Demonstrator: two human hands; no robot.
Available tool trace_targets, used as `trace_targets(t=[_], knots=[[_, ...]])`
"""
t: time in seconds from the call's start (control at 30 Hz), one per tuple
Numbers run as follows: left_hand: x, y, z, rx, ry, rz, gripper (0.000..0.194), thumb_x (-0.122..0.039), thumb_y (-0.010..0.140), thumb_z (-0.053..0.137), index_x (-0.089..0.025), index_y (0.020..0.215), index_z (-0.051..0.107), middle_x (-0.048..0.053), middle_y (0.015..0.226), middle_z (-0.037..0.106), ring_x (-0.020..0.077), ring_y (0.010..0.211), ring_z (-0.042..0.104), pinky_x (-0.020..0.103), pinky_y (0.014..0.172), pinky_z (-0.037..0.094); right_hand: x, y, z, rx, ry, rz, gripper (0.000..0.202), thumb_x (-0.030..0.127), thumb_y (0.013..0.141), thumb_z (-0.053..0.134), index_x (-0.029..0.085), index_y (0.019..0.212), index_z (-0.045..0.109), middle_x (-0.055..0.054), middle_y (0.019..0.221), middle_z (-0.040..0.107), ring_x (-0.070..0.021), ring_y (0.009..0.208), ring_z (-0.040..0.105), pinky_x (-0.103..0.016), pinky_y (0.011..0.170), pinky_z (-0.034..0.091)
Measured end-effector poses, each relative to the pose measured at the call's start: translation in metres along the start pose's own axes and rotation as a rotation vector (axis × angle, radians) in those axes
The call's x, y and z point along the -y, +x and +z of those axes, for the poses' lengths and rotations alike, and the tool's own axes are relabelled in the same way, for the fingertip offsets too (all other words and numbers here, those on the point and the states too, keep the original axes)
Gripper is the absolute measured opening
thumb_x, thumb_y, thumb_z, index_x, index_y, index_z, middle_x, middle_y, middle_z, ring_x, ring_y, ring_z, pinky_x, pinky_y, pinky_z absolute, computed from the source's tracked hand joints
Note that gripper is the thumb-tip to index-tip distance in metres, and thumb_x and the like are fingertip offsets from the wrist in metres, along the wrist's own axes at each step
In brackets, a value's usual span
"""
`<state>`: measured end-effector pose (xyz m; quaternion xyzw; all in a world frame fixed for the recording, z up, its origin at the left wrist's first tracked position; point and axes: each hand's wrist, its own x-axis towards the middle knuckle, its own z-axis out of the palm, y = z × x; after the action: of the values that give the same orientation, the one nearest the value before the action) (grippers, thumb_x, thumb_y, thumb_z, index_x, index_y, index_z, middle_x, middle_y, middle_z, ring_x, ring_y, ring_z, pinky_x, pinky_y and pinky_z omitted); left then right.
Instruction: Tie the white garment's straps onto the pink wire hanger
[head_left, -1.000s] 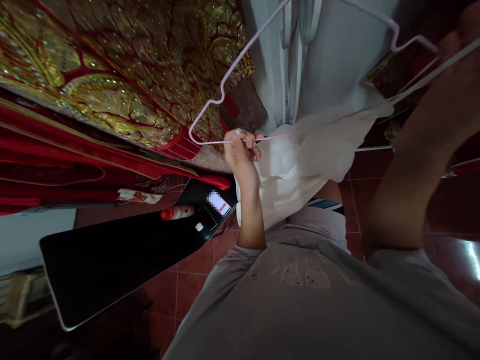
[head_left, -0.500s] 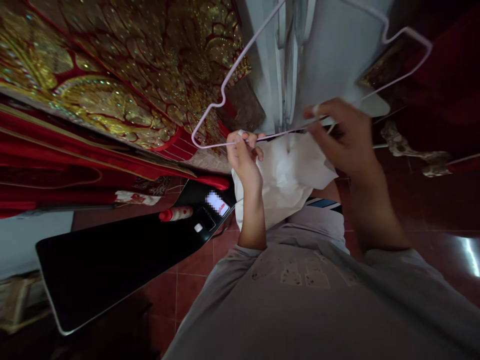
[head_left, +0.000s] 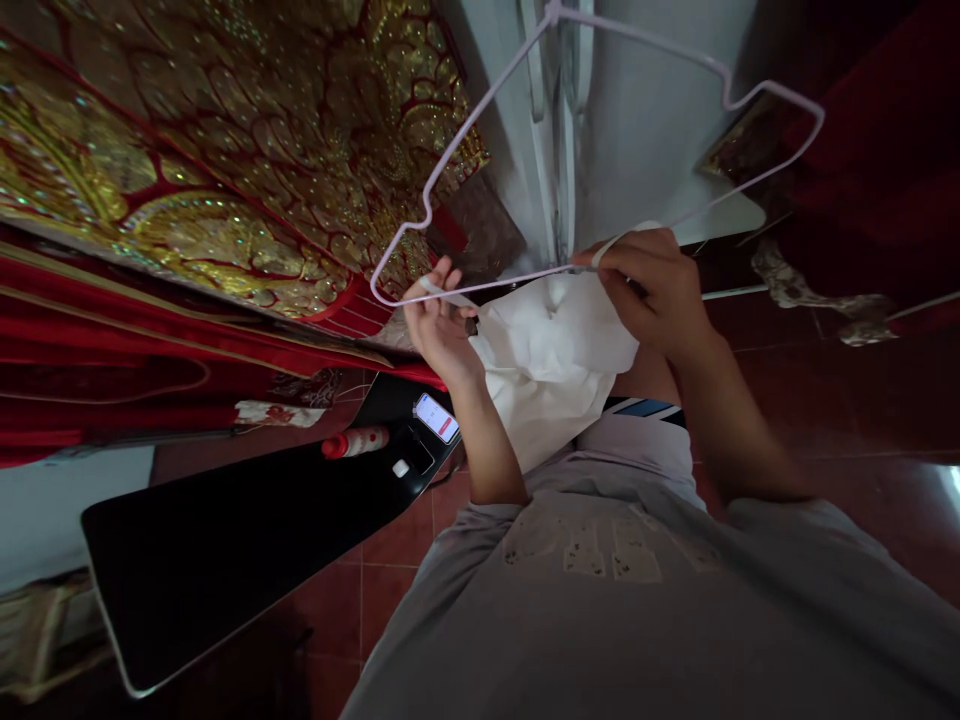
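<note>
A pale pink wire hanger [head_left: 517, 280] stretches across in front of me, its peak at the top and its straight lower bar by my hands. Beneath that bar hangs a white cloth item [head_left: 555, 340], gathered at its upper middle, with thin white straps at both sides. My left hand [head_left: 446, 335] is at the bar's left part, fingers curled, and a white strap runs over its index finger. My right hand [head_left: 660, 290] pinches near the middle of the bar, with the other white strap looped over its fingers. The right fingertips are partly hidden.
Gold-sequined red garments [head_left: 247, 120] hang at the left. A black bench [head_left: 247, 540] holds a lit phone [head_left: 437, 417], a red-capped bottle [head_left: 356, 441] and a small white case [head_left: 400, 468]. Grey double doors [head_left: 652, 110] stand ahead; dark red cloth [head_left: 892, 180] hangs right.
The hanger has shifted left and lower in view, so its peak now shows. My left hand moved left, and my right hand moved left along the bar, spreading its strap.
</note>
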<state>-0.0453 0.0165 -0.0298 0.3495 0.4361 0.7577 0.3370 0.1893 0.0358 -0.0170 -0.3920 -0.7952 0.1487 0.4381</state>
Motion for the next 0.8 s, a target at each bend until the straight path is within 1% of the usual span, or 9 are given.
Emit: trace_targets(t=[0.07, 0.17, 0.23, 0.3, 0.37, 0.43, 0.53, 0.67, 0.8], knots=[[0.002, 0.002, -0.01, -0.086, 0.073, 0.065, 0.017, -0.038, 0.09, 0.056, -0.022, 0.097, 0.055, 0.011, 0.129, 0.07, 0.0205, 0.112, 0.07, 0.021, 0.062, 0.048, -0.001, 0.0, -0.001, -0.038, 0.005, -0.038, 0.033, 0.028, 0.101, 0.041, 0.033, 0.112, 0.072, -0.001, 0.11, 0.077, -0.0223, 0.103, 0.071, -0.049, 0.098, 0.052], [0.002, 0.005, -0.022, -0.252, 0.122, 0.181, 0.004, -0.025, 0.086, 0.057, -0.021, 0.088, 0.056, 0.008, 0.123, 0.074, 0.0178, 0.106, 0.071, 0.02, 0.061, 0.046, -0.001, 0.001, -0.003, -0.085, 0.021, -0.106, 0.035, 0.02, 0.098, 0.04, 0.029, 0.109, 0.072, -0.001, 0.111, 0.078, -0.0218, 0.101, 0.072, -0.047, 0.093, 0.053], [0.001, 0.007, -0.028, -0.344, 0.123, 0.249, 0.006, -0.017, 0.081, 0.059, -0.021, 0.085, 0.059, 0.006, 0.113, 0.076, 0.0152, 0.096, 0.072, 0.02, 0.057, 0.043, 0.0, 0.002, -0.003, -0.1, 0.018, -0.115, 0.035, 0.017, 0.096, 0.04, 0.028, 0.107, 0.072, -0.001, 0.111, 0.078, -0.0214, 0.101, 0.072, -0.046, 0.092, 0.053], [-0.001, 0.009, -0.032, -0.37, 0.171, 0.295, 0.008, -0.018, 0.08, 0.062, -0.021, 0.087, 0.063, 0.005, 0.111, 0.076, 0.015, 0.091, 0.071, 0.021, 0.055, 0.042, 0.001, 0.002, -0.003, -0.096, 0.005, -0.089, 0.035, 0.016, 0.096, 0.04, 0.029, 0.105, 0.071, 0.0, 0.108, 0.078, -0.0209, 0.1, 0.072, -0.046, 0.092, 0.053], [-0.005, 0.01, -0.035, -0.327, 0.274, 0.338, 0.016, -0.027, 0.083, 0.066, -0.021, 0.097, 0.067, 0.007, 0.118, 0.074, 0.018, 0.097, 0.071, 0.024, 0.06, 0.048, 0.001, 0.002, -0.003, -0.102, 0.002, -0.079, 0.034, 0.016, 0.095, 0.041, 0.03, 0.103, 0.071, 0.001, 0.102, 0.078, -0.0208, 0.096, 0.071, -0.046, 0.091, 0.053], [-0.011, 0.01, -0.036, -0.242, 0.358, 0.391, 0.027, -0.035, 0.085, 0.07, -0.021, 0.108, 0.07, 0.008, 0.122, 0.073, 0.0209, 0.105, 0.07, 0.031, 0.073, 0.055, -0.001, 0.002, -0.002, -0.125, 0.0, -0.084, 0.033, 0.015, 0.095, 0.044, 0.031, 0.101, 0.071, 0.001, 0.097, 0.076, -0.0212, 0.093, 0.07, -0.046, 0.09, 0.053], [-0.026, 0.01, -0.035, -0.117, 0.399, 0.486, 0.026, -0.036, 0.086, 0.078, -0.023, 0.108, 0.075, 0.005, 0.111, 0.074, 0.021, 0.105, 0.069, 0.04, 0.092, 0.056, -0.003, 0.002, -0.002, -0.139, -0.032, -0.092, 0.031, 0.016, 0.093, 0.049, 0.033, 0.105, 0.071, 0.0, 0.095, 0.075, -0.0225, 0.092, 0.069, -0.046, 0.09, 0.052], [-0.046, 0.012, -0.031, 0.047, 0.55, 0.56, 0.024, -0.04, 0.087, 0.079, -0.025, 0.105, 0.077, 0.004, 0.102, 0.071, 0.0215, 0.103, 0.067, 0.041, 0.091, 0.053, -0.005, 0.001, -0.001, -0.128, -0.076, -0.102, 0.029, 0.014, 0.088, 0.053, 0.032, 0.105, 0.069, -0.001, 0.093, 0.074, -0.0235, 0.09, 0.068, -0.047, 0.088, 0.052], [-0.055, 0.019, -0.024, 0.193, 0.67, 0.5, 0.035, -0.046, 0.088, 0.076, -0.025, 0.114, 0.072, 0.003, 0.101, 0.067, 0.0188, 0.095, 0.064, 0.037, 0.09, 0.052, -0.004, 0.002, -0.001, -0.132, -0.135, -0.083, 0.029, 0.009, 0.078, 0.056, 0.028, 0.097, 0.066, -0.001, 0.091, 0.073, -0.0242, 0.09, 0.068, -0.048, 0.087, 0.052]])
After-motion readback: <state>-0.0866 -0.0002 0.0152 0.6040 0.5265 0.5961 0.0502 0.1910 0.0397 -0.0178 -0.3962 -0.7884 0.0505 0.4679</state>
